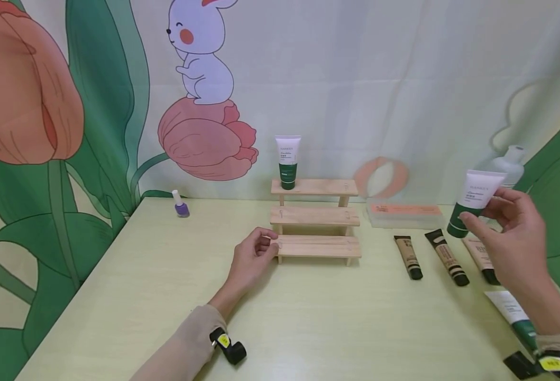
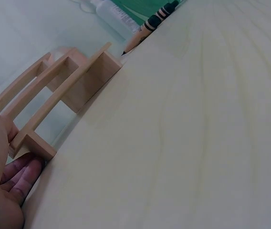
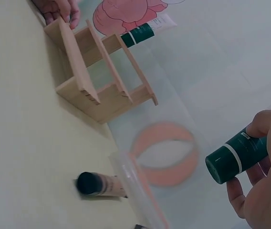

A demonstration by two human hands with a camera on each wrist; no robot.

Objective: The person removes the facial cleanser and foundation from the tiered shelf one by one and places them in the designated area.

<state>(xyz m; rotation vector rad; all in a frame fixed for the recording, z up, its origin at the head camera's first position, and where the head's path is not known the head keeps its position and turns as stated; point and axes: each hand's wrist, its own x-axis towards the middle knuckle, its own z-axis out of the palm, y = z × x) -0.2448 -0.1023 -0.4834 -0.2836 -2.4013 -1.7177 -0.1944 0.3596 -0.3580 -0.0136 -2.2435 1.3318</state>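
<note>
My right hand point(image 1: 520, 235) pinches a white and green squeeze tube point(image 1: 480, 190) above the table's right side, its green cap pointing down. The right wrist view shows that cap point(image 3: 224, 163) tilted toward the lower left. At the middle, my left hand point(image 1: 252, 257) grips the left end of the lowest step of a three-step wooden display stand point(image 1: 318, 214); in the left wrist view its fingers point(image 2: 28, 176) reach below the step. A matching white and green tube point(image 1: 287, 159) stands upright, cap down, at the left of the top step.
Two slim tan tubes point(image 1: 408, 256) with black caps lie right of the stand, near a BB cream tube point(image 1: 479, 254) and another white-green tube point(image 1: 510, 312). Behind them are a clear flat box point(image 1: 405, 217) and a translucent bottle point(image 1: 510, 166). Purple nail polish point(image 1: 181, 205) stands far left.
</note>
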